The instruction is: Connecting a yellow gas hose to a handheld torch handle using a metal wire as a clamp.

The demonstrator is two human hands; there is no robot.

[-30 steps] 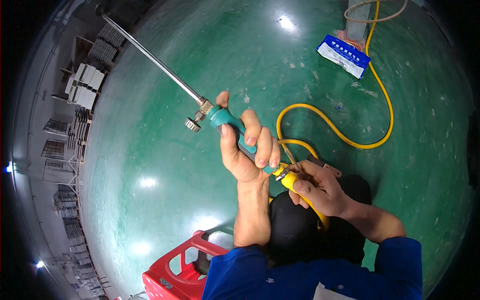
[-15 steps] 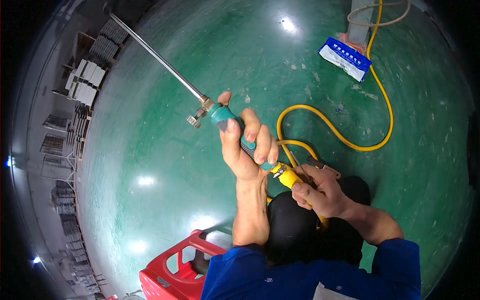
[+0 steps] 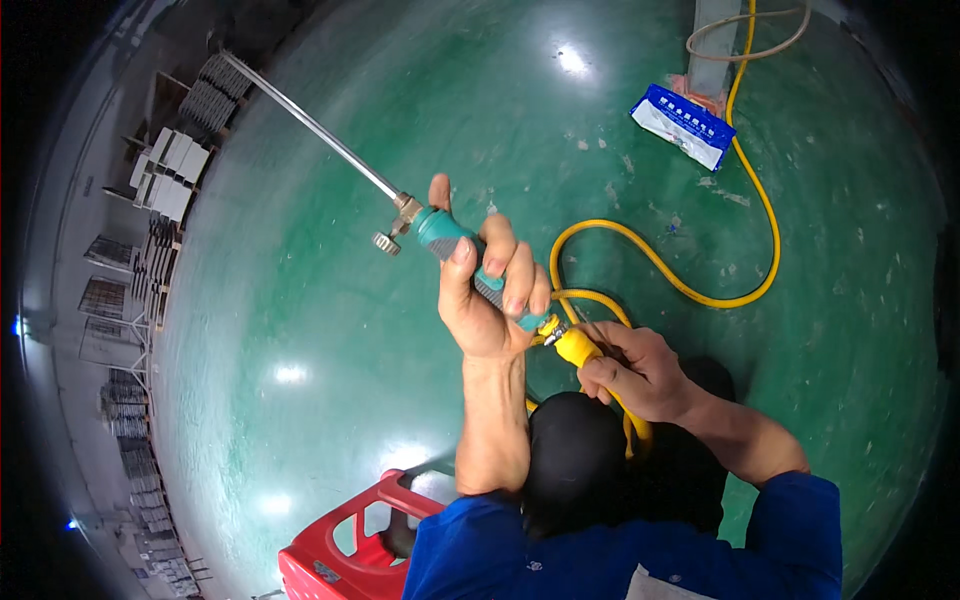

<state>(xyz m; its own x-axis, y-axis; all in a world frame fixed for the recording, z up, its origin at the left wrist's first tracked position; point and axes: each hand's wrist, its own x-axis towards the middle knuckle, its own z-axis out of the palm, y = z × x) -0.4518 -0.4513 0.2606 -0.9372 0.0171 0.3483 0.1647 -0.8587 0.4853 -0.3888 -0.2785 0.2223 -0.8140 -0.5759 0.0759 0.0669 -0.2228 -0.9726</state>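
Note:
My left hand (image 3: 487, 290) is wrapped round the teal and grey grip of a gas torch (image 3: 440, 230). The torch's long metal tube slants up and to the left, and a small valve knob (image 3: 386, 243) sticks out below its brass-coloured neck. At the grip's lower end a metal clamp joins it to a yellow hose (image 3: 574, 347). Close behind that clamp, my right hand (image 3: 645, 375) is closed on the hose, with thumb and fingers around it. From there the hose loops down beside my dark-clothed knees.
The yellow hose curves across the green floor (image 3: 330, 260) toward a grey post (image 3: 712, 60) at the far right. A blue and white packet (image 3: 684, 127) lies by the post's foot. A red plastic stool (image 3: 345, 555) stands at lower left. Stacked goods on pallets (image 3: 172, 175) line the left wall.
Both hands and the torch have shifted slightly left in the picture. A small object with a dark and a brownish part, seen beside my right hand before, no longer shows.

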